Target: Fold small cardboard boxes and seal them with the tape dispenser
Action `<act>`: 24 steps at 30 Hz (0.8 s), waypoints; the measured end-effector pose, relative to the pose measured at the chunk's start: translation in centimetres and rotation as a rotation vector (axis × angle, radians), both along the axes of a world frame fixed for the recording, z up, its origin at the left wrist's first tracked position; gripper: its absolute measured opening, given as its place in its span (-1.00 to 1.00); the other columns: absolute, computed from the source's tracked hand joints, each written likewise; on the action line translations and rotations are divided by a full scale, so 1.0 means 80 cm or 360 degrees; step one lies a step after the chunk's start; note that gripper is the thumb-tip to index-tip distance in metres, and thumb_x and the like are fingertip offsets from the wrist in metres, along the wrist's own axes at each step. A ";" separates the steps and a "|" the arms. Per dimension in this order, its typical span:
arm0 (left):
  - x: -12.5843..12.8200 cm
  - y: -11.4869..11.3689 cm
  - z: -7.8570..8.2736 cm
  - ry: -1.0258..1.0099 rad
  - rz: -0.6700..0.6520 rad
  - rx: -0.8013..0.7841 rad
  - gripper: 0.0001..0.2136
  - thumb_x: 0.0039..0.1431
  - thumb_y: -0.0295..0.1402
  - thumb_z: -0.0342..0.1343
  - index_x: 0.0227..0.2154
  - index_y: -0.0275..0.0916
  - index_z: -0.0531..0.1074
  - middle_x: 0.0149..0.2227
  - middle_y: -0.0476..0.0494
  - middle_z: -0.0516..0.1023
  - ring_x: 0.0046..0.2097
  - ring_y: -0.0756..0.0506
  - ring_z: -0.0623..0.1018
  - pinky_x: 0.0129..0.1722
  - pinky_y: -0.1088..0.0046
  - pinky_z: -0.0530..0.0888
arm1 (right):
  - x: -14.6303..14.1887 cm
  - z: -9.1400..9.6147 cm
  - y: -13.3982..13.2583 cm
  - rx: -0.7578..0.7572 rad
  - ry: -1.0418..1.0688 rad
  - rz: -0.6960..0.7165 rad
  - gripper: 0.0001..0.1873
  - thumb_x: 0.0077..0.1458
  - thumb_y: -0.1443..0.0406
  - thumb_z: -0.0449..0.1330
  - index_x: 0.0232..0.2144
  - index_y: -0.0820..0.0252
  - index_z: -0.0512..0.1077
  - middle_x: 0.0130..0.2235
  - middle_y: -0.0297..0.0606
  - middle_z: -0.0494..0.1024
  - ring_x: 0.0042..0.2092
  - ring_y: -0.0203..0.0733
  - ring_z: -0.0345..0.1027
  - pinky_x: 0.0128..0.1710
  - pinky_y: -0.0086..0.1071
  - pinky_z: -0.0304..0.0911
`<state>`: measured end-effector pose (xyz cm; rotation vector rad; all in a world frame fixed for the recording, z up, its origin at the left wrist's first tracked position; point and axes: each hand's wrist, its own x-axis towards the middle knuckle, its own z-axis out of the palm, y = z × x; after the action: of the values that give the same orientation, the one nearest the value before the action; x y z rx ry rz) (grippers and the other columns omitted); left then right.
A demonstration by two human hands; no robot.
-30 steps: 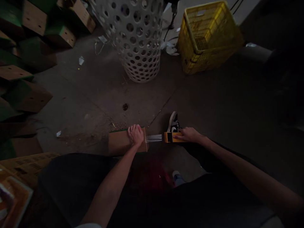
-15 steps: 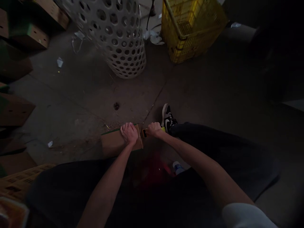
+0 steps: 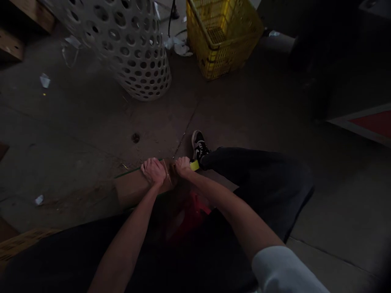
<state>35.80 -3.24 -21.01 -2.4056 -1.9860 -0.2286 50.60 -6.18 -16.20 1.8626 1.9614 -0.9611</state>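
While the left hand [image 3: 153, 171] lies palm-down on the cardboard box [image 3: 130, 188], the right hand [image 3: 183, 167] is at the box's near end, just to the right of the left one. The relation that counts is this: the box's long axis runs sideways beneath the left hand, rising slightly away from the body toward the right hand, so the line between the hands roughly follows that axis. Most of the box's length stretches out to the left of the left hand; only a short stretch, with the end edge, lies between the two hands.

The right hand is closed around a yellow tool [image 3: 194, 165], whose bright part juts out on the side away from the box. Its other end is hidden by dimness and fingers, so whether it touches the box cannot be told. The left hand has its fingers laid across the top face, not visibly wrapped around anything. For the end edge, the right hand is the nearer; for the long body, the left.

Just beyond the right hand is a shoe [image 3: 200, 146]; a yellow crate [image 3: 226, 53] stands farther ahead of both hands.
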 end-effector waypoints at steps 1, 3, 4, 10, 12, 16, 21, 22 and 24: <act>-0.001 0.000 0.001 0.0002 -0.0002 -0.0002 -0.55 0.45 -0.33 -0.35 -0.23 -0.36 0.48 -0.17 -0.35 0.56 -0.08 -0.21 0.44 0.10 0.14 0.27 | 0.006 0.011 0.007 0.0000 -0.0052 -0.0034 -0.70 0.32 0.21 0.19 -0.01 0.29 0.45 -0.02 -0.15 0.54 -0.06 -0.16 0.47 -0.05 -0.13 0.43; -0.003 0.000 0.003 0.0003 -0.0012 -0.0009 -0.55 0.45 -0.33 -0.35 -0.23 -0.37 0.48 -0.18 -0.35 0.56 -0.08 -0.21 0.44 0.10 0.14 0.27 | 0.021 0.044 0.026 0.0049 -0.0140 -0.0085 -0.74 0.34 0.28 0.13 0.00 0.32 0.46 0.01 -0.11 0.55 0.01 -0.10 0.46 0.01 -0.08 0.40; -0.005 0.000 0.004 0.0002 -0.0027 -0.0019 -0.54 0.45 -0.33 -0.35 -0.23 -0.37 0.48 -0.18 -0.35 0.56 -0.08 -0.21 0.44 0.10 0.14 0.27 | 0.028 0.067 0.037 0.0083 -0.0164 -0.0098 -0.72 0.36 0.36 0.06 -0.01 0.40 0.47 0.01 -0.05 0.57 0.05 -0.02 0.44 0.01 -0.07 0.38; -0.002 -0.001 0.009 0.0045 -0.0022 -0.0128 -0.47 0.44 -0.30 -0.39 -0.25 -0.43 0.50 -0.21 -0.45 0.58 -0.08 -0.28 0.50 0.08 0.03 0.30 | 0.055 0.241 0.073 0.0608 -0.0099 -0.0253 -0.52 0.40 0.27 -0.14 -0.05 0.51 0.50 -0.06 -0.06 0.59 0.03 0.05 0.46 -0.04 -0.11 0.31; 0.003 0.000 0.010 0.0033 -0.0008 -0.0154 -0.50 0.42 -0.32 -0.37 -0.24 -0.41 0.50 -0.18 -0.46 0.57 -0.06 -0.30 0.51 0.07 0.02 0.32 | 0.061 0.287 0.070 0.0736 -0.0031 -0.0365 -0.38 0.41 0.16 -0.24 -0.01 0.51 0.48 -0.03 -0.08 0.56 0.05 0.06 0.44 -0.02 -0.08 0.26; -0.010 0.010 0.024 -0.0246 -0.0093 -0.0187 -0.63 0.39 -0.29 -0.24 -0.06 -0.33 0.44 -0.01 -0.43 0.50 0.10 -0.28 0.47 0.13 0.06 0.37 | 0.076 0.330 0.073 0.0806 0.0251 -0.0414 -0.30 0.33 0.02 -0.26 -0.02 0.44 0.47 -0.05 -0.21 0.54 0.04 0.03 0.44 -0.05 -0.13 0.24; -0.063 0.054 0.079 -0.0333 -0.1436 -0.0823 -0.67 0.38 -0.21 -0.08 0.12 -0.02 0.40 0.21 -0.17 0.43 0.25 -0.13 0.40 0.28 0.24 0.32 | 0.091 0.326 0.090 0.0804 0.0454 -0.0488 -0.42 0.32 0.10 -0.13 0.03 0.45 0.43 -0.05 -0.23 0.53 0.07 0.00 0.41 -0.07 -0.17 0.22; -0.070 0.063 0.089 -0.0208 -0.1735 -0.1037 -0.66 0.39 -0.25 -0.09 0.15 0.00 0.39 0.24 -0.12 0.42 0.28 -0.12 0.38 0.31 0.23 0.28 | 0.092 0.324 0.090 0.0822 0.0430 -0.0522 -0.48 0.31 0.11 -0.04 0.03 0.44 0.45 -0.04 -0.19 0.55 0.07 0.00 0.42 -0.06 -0.18 0.25; -0.075 0.079 0.101 0.0026 -0.2081 -0.1307 -0.62 0.40 -0.36 -0.13 0.20 -0.07 0.35 0.29 -0.08 0.39 0.32 -0.11 0.33 0.36 0.21 0.19 | 0.095 0.323 0.088 0.0854 0.0379 -0.0602 -0.54 0.23 0.13 0.18 0.01 0.40 0.49 -0.01 -0.08 0.57 0.06 0.00 0.45 -0.03 -0.20 0.32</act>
<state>29.80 3.08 -12.96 -3.7166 -0.1110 0.7390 58.22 0.87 9.64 2.5918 2.2130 -0.8341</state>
